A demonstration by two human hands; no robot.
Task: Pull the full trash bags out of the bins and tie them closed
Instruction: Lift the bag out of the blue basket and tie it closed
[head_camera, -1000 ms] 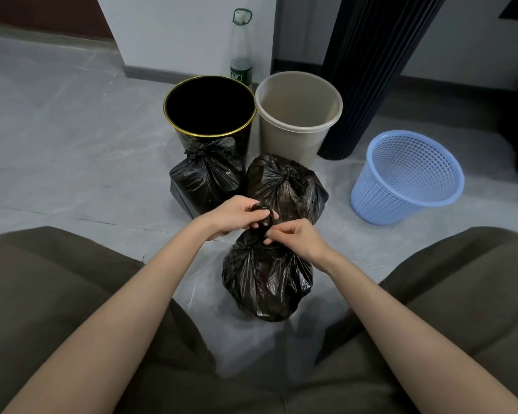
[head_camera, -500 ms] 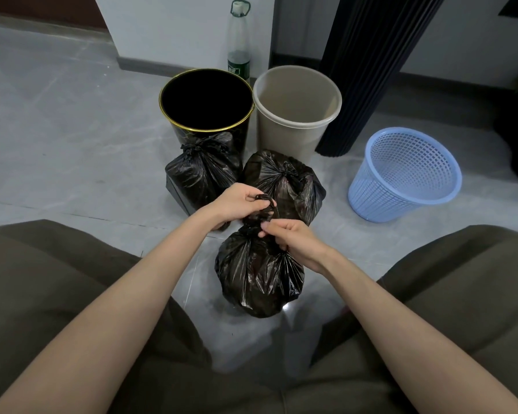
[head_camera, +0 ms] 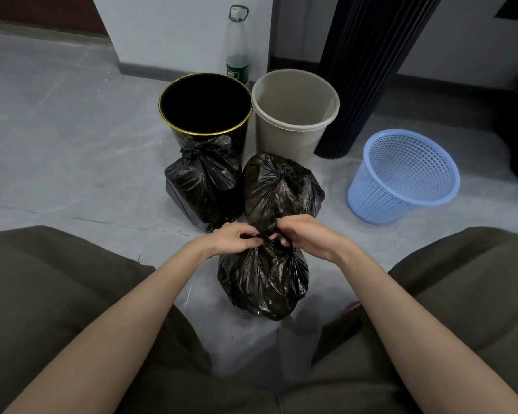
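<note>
The front bag (head_camera: 263,282) stands on the floor (head_camera: 72,150) between the person's knees. Its gathered neck comes up between the two hands, and its body lies directly under them. The left hand (head_camera: 237,239) pinches the neck from the left side with curled fingers. The right hand (head_camera: 307,234) grips the same neck from the right side, also with curled fingers. The two hands almost touch each other over the twisted plastic.

Just behind the hands are two other black bags, both tied. The left bag (head_camera: 204,180) leans against the black bin (head_camera: 180,138). The middle bag (head_camera: 281,186) sits in front of the beige bin (head_camera: 281,135) and touches the left bag. A blue basket (head_camera: 401,186) stands apart on the right. A bottle (head_camera: 237,55) stands at the wall behind the bins.
</note>
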